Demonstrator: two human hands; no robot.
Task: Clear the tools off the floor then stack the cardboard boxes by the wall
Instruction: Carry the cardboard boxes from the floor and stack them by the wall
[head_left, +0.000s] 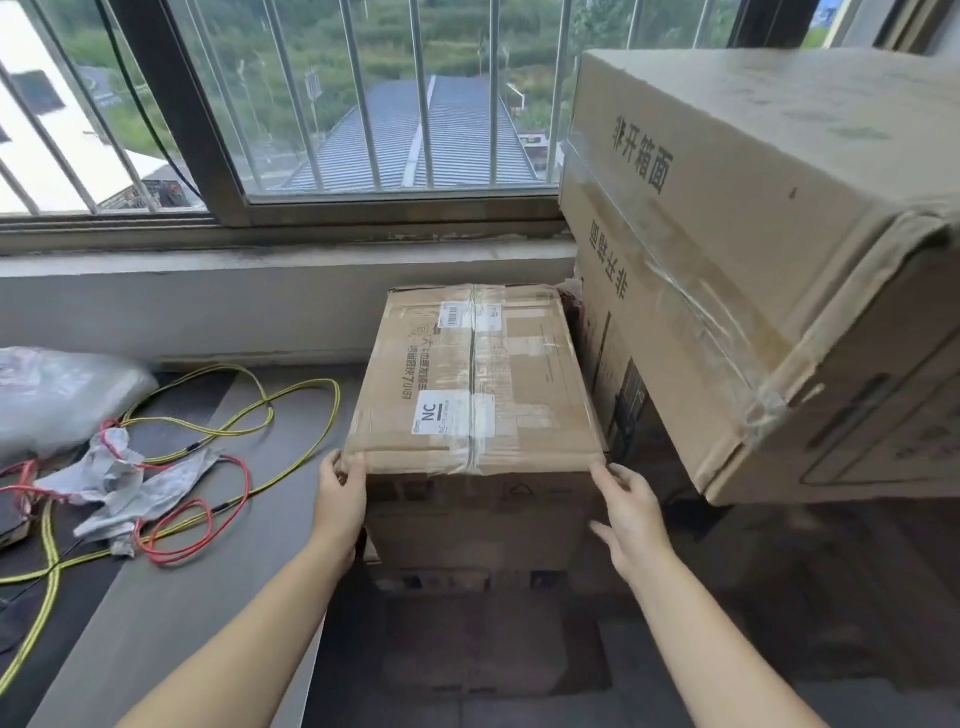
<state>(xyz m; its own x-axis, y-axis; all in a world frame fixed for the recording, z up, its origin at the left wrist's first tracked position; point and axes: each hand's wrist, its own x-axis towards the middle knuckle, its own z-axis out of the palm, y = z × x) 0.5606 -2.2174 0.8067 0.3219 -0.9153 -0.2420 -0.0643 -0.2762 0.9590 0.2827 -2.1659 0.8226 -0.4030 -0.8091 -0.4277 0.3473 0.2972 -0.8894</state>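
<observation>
Taped brown cardboard box (475, 384) stood on the floor beneath the window wall, beside two larger stacked cartons (753, 249). Left hand (340, 499) and right hand (631, 514) pressed straight fingers against its near corners.

The dark grey floor (171, 613) is covered at its left edge by yellow cable (291, 410), red cable (182, 540), crumpled grey rags (130, 493) and a clear plastic bag (57, 395); a taped brown cardboard box (472, 384) is set against the wall edge.
</observation>
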